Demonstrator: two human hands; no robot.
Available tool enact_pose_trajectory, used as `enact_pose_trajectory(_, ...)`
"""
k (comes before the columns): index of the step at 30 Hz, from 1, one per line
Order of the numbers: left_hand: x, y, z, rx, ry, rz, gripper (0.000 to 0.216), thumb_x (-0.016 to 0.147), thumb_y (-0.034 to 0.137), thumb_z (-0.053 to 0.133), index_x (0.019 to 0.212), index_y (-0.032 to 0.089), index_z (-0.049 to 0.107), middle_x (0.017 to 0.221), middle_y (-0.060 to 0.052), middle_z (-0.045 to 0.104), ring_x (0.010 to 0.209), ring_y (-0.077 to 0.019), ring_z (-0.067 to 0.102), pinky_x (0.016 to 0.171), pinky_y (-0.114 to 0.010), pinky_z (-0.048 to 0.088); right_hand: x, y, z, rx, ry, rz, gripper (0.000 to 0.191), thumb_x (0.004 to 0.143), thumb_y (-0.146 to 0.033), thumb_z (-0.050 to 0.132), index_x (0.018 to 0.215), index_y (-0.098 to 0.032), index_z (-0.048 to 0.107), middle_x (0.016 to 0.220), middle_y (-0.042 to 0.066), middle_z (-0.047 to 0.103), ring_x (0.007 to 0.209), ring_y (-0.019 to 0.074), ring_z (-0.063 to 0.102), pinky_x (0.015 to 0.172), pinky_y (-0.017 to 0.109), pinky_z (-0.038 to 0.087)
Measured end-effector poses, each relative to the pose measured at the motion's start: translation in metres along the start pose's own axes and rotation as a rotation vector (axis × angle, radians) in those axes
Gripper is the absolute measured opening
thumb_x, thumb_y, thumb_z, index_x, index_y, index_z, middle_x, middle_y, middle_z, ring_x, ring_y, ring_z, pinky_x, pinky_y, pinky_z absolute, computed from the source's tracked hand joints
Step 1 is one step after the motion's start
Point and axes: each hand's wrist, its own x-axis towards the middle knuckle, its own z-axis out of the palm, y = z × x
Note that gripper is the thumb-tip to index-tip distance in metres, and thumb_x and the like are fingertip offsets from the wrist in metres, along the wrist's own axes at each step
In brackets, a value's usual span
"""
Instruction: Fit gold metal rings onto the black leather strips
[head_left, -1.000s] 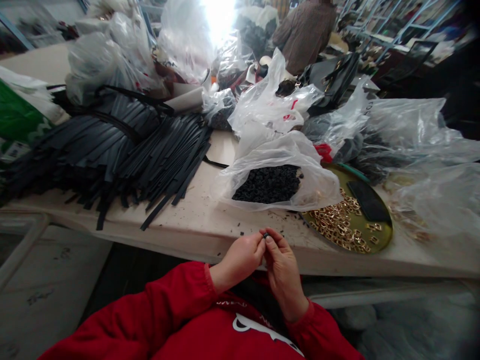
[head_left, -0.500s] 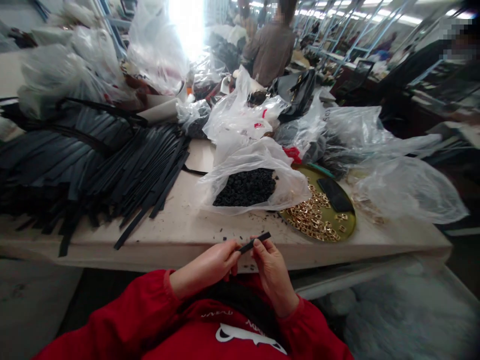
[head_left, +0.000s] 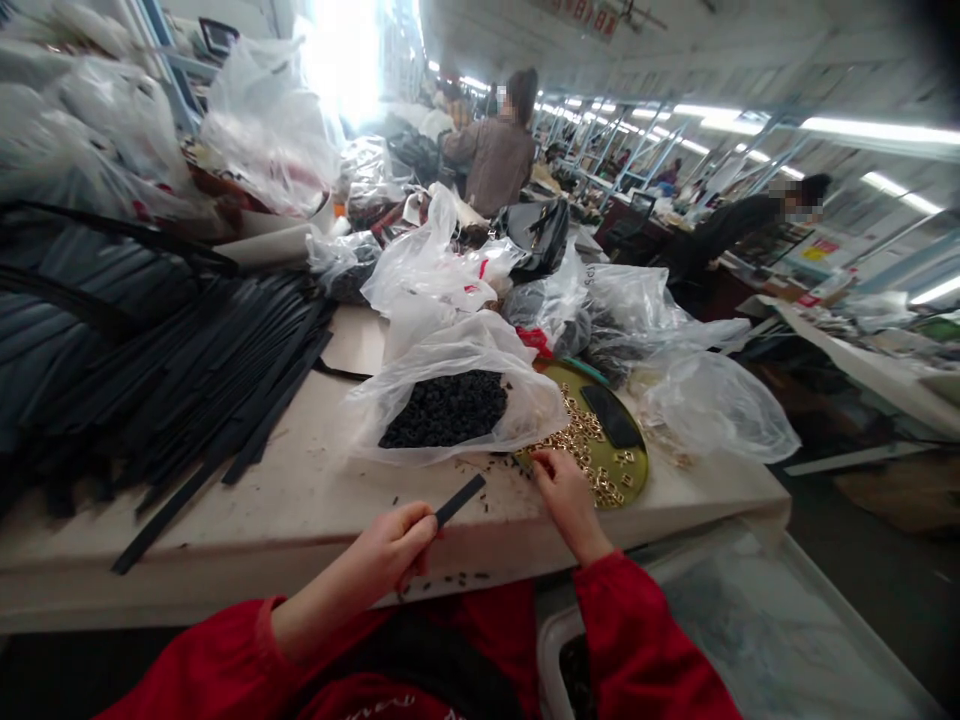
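Observation:
My left hand (head_left: 401, 542) is closed around a flat black strap (head_left: 460, 501), whose free end points up and to the right over the table's front edge. My right hand (head_left: 564, 497) is at the left rim of a round gold-coloured tray (head_left: 637, 440), fingertips pinched together; what they hold, if anything, is hidden. Small gold metal buckles (head_left: 606, 488) lie heaped in that tray, together with a dark flat object (head_left: 611, 416). Just behind my hands, an open clear plastic bag (head_left: 360, 425) holds many small black pieces (head_left: 444, 408).
A large pile of black straps (head_left: 217, 370) covers the left of the table (head_left: 315, 500). Stuffed plastic bags (head_left: 420, 270) crowd the back. Small black scraps lie near the front edge. A white container (head_left: 550, 650) sits below it. Two people work farther off.
My right hand has let go of the strap and moved right to the tray. The left hand keeps the strap. The camera view has turned to the right and up.

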Motion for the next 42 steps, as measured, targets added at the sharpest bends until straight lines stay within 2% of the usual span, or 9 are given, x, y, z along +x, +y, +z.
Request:
enact_pose_trajectory(3,0.007,0.003,0.002,0.033,-0.003,0.014,0.029,0.078,0.040,0.032,0.066,0.017,0.045,0.053,0.005,0.046,0.037,-0.0070,0.037,0.041,-0.021,0.032,0.034,0.013,0.002,-0.121,-0.069,-0.030,0.017,0.079,-0.020,0.047,0.085,-0.017,0.063,0.091,0.009,0.061,0.083,0.0200,0.056,0.074,0.030,0.039)
enact_pose_trajectory(6,0.012,0.003,0.001,0.087,-0.011,0.010,0.029,0.079,0.039,0.032,0.066,0.017,0.046,0.054,0.004,0.047,0.040,-0.0082,0.040,0.043,-0.021,0.034,0.047,0.011,0.011,-0.218,-0.149,-0.059,0.014,0.079,-0.022,0.051,0.087,-0.019,0.062,0.091,0.008,0.062,0.079,0.0191,0.057,0.068,0.027,0.037)
enact_pose_trajectory(12,0.021,0.002,0.001,0.113,-0.036,-0.038,0.028,0.078,0.038,0.031,0.064,0.018,0.045,0.052,0.004,0.046,0.040,-0.0086,0.038,0.042,-0.021,0.033,0.049,0.008,0.015,-0.356,-0.225,-0.056,0.015,0.082,-0.024,0.048,0.091,-0.019,0.059,0.092,0.007,0.063,0.081,0.0185,0.059,0.067,0.026,0.036)
enact_pose_trajectory(17,0.022,-0.006,0.003,0.136,-0.025,-0.024,0.029,0.078,0.037,0.031,0.064,0.017,0.046,0.055,0.003,0.049,0.041,-0.0090,0.040,0.041,-0.021,0.032,0.043,0.007,0.011,-0.448,-0.229,0.014,0.018,0.081,-0.024,0.049,0.096,-0.016,0.057,0.095,0.011,0.063,0.086,0.0216,0.059,0.070,0.028,0.037)
enact_pose_trajectory(20,0.019,-0.009,0.005,0.131,-0.014,-0.016,0.028,0.078,0.037,0.031,0.065,0.017,0.046,0.055,0.003,0.049,0.041,-0.0089,0.039,0.041,-0.021,0.032,0.042,0.007,0.010,-0.481,-0.234,0.077,0.024,0.081,-0.031,0.050,0.097,-0.014,0.058,0.097,0.015,0.063,0.087,0.0243,0.060,0.071,0.030,0.038)
enact_pose_trajectory(23,0.013,-0.008,0.008,0.116,-0.024,-0.017,0.025,0.078,0.036,0.032,0.069,0.017,0.046,0.056,0.003,0.050,0.041,-0.0091,0.040,0.041,-0.021,0.032,0.047,0.006,0.012,-0.484,-0.255,0.152,0.032,0.081,-0.038,0.048,0.092,-0.012,0.062,0.091,0.018,0.065,0.085,0.0264,0.061,0.068,0.031,0.039)
enact_pose_trajectory(27,0.005,-0.006,0.010,0.130,-0.012,0.000,0.025,0.077,0.036,0.032,0.068,0.017,0.046,0.055,0.003,0.049,0.042,-0.0093,0.041,0.041,-0.021,0.032,0.055,0.006,0.016,-0.428,-0.294,0.203,0.026,0.078,-0.035,0.050,0.083,-0.016,0.067,0.084,0.013,0.068,0.079,0.0230,0.063,0.061,0.026,0.039)
enact_pose_trajectory(35,-0.006,-0.004,0.011,0.151,0.010,0.010,0.025,0.077,0.036,0.033,0.069,0.017,0.047,0.059,0.002,0.053,0.045,-0.0094,0.042,0.043,-0.020,0.033,0.048,0.016,0.005,-0.342,-0.220,0.203,0.026,0.080,-0.027,0.045,0.091,-0.016,0.065,0.090,0.010,0.068,0.082,0.0193,0.062,0.063,0.024,0.038)
enact_pose_trajectory(42,-0.005,-0.003,0.014,0.188,-0.011,0.025,0.024,0.078,0.035,0.033,0.070,0.016,0.047,0.061,0.001,0.054,0.046,-0.0096,0.042,0.043,-0.021,0.033,0.055,0.005,0.020,-0.301,-0.148,0.210,0.037,0.079,-0.044,0.047,0.096,-0.015,0.063,0.092,0.015,0.067,0.083,0.0244,0.063,0.063,0.028,0.040)
